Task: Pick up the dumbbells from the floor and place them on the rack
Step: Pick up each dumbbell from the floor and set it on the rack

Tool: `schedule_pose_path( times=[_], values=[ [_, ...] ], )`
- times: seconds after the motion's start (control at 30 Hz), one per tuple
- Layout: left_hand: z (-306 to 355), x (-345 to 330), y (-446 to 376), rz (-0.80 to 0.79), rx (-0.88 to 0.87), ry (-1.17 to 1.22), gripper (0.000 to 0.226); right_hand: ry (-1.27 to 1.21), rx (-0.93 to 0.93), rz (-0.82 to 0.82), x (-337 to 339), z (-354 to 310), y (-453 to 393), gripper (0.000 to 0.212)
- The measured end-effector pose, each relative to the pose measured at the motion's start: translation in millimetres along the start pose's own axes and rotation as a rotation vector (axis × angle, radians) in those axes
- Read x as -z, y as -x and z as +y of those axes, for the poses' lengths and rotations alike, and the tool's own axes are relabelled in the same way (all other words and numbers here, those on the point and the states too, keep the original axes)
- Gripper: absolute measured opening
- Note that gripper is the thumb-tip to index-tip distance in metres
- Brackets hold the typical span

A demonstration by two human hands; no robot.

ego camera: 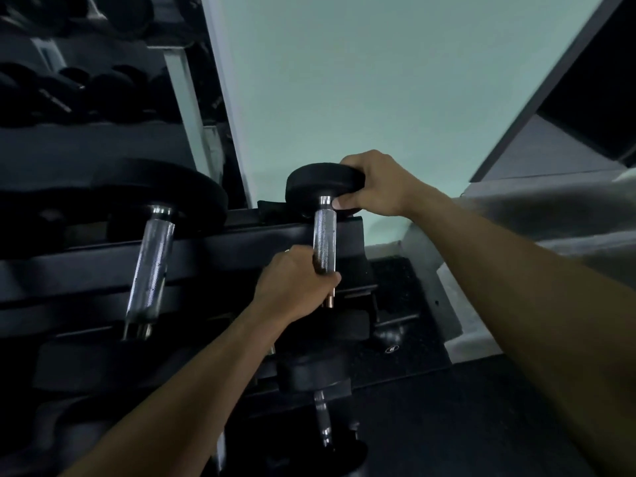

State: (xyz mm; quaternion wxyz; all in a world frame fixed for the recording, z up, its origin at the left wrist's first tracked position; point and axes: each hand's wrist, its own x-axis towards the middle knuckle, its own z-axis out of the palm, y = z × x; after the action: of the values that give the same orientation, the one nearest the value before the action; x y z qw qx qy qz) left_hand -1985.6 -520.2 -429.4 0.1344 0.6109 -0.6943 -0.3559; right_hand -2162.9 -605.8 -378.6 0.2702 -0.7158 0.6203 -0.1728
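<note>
A: How many dumbbells?
B: Three clear. The held dumbbell [324, 215] lies on the rack [213, 256] at centre, a bigger dumbbell [151, 256] at nine o'clock, a lower dumbbell [321, 404] at six.
A: Hands?
B: Left hand [296, 287] wraps its handle; right hand [375, 184] clasps its far head.

A small white "6" (rather faint) marks a dark dumbbell end [392, 342] on the floor.

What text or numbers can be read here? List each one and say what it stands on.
"6", or possibly "9": a small white mark on the end of a dark dumbbell lying on the floor to the right of the rack; too small to be sure which.
Nothing else is readable; the other dumbbell heads are too dark or blurred.
</note>
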Motion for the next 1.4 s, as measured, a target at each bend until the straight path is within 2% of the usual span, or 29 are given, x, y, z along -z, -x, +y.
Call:
schedule_pose_path(
  times=[0.13,0.37,0.5,0.57,0.7,0.8,0.9,1.13,1.27,1.4],
  values=[
    [-3,4,4,0.026,-0.011,0.026,0.028,-0.001,0.017,0.01,-1,2,4,0.025],
    [-9,5,25,0.109,-0.078,0.141,0.02,0.053,-0.067,0.127,-17,1,22,0.045],
    [-30,12,48,0.076,-0.195,0.095,0.031,0.0,-0.127,0.146,-26,-7,30,0.066],
    [-42,15,59,0.024,-0.233,0.115,0.038,-0.005,-0.155,0.155,-28,-10,32,0.068],
    [-59,16,69,-0.044,-0.294,0.088,0.048,-0.115,-0.195,0.173,-26,-17,34,0.067],
    [-62,14,68,-0.049,-0.338,0.148,0.043,-0.267,-0.215,0.268,-27,-21,33,0.058],
    [-65,11,69,-0.036,-0.324,0.256,0.039,-0.37,-0.254,0.284,-26,-22,27,0.057],
    [-65,-5,74,0.024,-0.249,0.384,0.035,-0.379,-0.285,0.28,-19,-26,16,0.056],
    [-65,-15,75,0.036,-0.212,0.427,0.035,-0.337,-0.301,0.294,-18,-35,5,0.036],
    [-65,-20,76,0.058,-0.184,0.447,0.045,-0.248,-0.266,0.308,-21,-42,3,0.033]
  ],
)
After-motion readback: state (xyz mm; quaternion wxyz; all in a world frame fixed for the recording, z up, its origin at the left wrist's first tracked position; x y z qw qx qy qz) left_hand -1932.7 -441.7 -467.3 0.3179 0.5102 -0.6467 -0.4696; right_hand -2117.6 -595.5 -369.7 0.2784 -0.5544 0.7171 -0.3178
